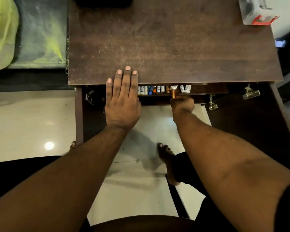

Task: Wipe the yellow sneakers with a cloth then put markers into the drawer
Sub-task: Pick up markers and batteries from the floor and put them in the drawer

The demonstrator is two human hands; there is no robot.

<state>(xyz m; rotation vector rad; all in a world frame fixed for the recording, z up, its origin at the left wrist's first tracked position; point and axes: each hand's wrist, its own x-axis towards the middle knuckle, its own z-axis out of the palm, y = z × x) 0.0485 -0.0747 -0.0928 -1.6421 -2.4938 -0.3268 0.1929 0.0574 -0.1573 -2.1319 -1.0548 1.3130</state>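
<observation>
Across most of the view sits the worktop, a dark brown wood slab with a scuffed, dusty grain and a straight near edge. Under that near edge the drawer is pulled out only a little, so just a narrow strip of its inside shows. Off the worktop's left edge is a dark mat smeared with yellow-green, and one of the yellow sneakers rests on it, rounded and pale lime. Below everything is glossy white floor tile with a lamp glare on it, and there's open floor under the desk between the side panels.

Left hand lies flat with fingers straight, fingertips over the near edge of the worktop, holding nothing. Right hand is curled into a fist at the drawer front, gripping what looks like a small coppery knob.

Markers are lined up inside the drawer, small cylinders with white, blue and orange bits showing, right between the two hands. At the far right corner sits a clear plastic box with a red clip.
</observation>
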